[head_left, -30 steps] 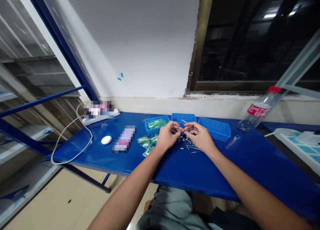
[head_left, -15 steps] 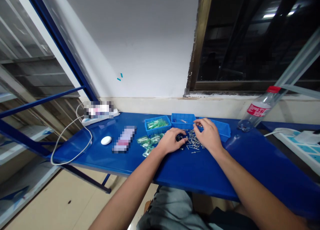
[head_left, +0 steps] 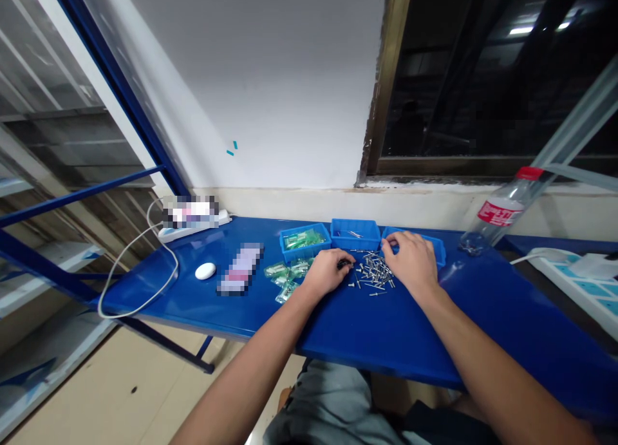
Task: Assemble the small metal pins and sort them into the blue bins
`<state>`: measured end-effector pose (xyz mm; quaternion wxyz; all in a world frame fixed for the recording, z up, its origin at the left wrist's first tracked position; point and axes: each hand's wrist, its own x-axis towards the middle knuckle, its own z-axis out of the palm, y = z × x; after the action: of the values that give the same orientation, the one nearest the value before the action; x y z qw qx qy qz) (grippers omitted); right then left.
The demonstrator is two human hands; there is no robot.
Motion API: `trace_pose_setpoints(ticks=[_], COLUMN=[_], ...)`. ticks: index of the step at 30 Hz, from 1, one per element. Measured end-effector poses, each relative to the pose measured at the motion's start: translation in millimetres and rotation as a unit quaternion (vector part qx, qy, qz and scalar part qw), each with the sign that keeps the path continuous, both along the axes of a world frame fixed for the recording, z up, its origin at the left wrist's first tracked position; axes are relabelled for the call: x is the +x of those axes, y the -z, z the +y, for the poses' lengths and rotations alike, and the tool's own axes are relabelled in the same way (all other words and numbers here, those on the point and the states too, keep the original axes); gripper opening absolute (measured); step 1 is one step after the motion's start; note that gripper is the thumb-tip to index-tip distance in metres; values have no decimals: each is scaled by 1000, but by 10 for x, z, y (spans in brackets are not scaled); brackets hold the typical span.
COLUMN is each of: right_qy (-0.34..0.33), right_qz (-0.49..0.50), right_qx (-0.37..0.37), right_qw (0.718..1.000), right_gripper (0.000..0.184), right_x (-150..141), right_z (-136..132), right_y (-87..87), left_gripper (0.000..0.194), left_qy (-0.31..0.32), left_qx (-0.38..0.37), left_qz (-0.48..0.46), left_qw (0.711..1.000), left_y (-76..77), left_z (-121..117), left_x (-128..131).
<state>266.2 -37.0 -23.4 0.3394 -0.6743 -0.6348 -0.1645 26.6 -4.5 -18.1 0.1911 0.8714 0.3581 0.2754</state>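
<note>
A loose pile of silver pop rivets [head_left: 377, 271] lies on the blue table between my hands. At the pile's left side, my left hand [head_left: 329, 270] is closed, its fingers curled round small dark pieces [head_left: 344, 263] that look like screws. My right hand [head_left: 411, 259] reaches over the front of the right blue bin [head_left: 438, 246], fingers bent toward the thumb. Whatever its fingertips hold is hidden. The middle blue bin [head_left: 356, 237] has a few rivets in it. Green-and-clear packets fill the left blue bin [head_left: 305, 245].
More small packets [head_left: 288, 274] lie left of my left hand. Farther left are a blurred-out phone-shaped object [head_left: 241, 269], a white oval object [head_left: 205, 272] and a power strip [head_left: 193, 228] with its cable. A plastic bottle [head_left: 499, 210] leans at the right, near another power strip [head_left: 574, 284].
My right hand has moved right, from the rivet pile to the right bin. My left hand's fingers have drawn in round the dark pieces, uncovering more of the pile.
</note>
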Motion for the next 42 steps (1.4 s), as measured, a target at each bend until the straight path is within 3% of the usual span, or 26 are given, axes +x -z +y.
trace_pose_setpoints(ticks=[6,15,31,36,42], right_qy=[-115,-236,-243,-243,-245], right_qz=[23,64,84,87,99], right_qx=[62,53,33,31,30], right_qw=[991,968,966,966,964], right_gripper=[15,14,12,13,13], right_x=[-90,-291,-322,-320,-339], right_z=[-14,-65,-64,-63,-87], right_y=[-58,-71,-58,-57,-88], left_gripper=[29,33,42,41,27], left_qy=[-8,0,40,21,-15], left_qx=[-5,9,40,42,23], left_qz=[-28,-23,-16,-27,-66], left_qw=[1000,1000,998,999,997], left_y=[-23,0,57,69,38], left_z=[-7,-11,21,38,38], left_x=[4,-6,-8,-15,-12])
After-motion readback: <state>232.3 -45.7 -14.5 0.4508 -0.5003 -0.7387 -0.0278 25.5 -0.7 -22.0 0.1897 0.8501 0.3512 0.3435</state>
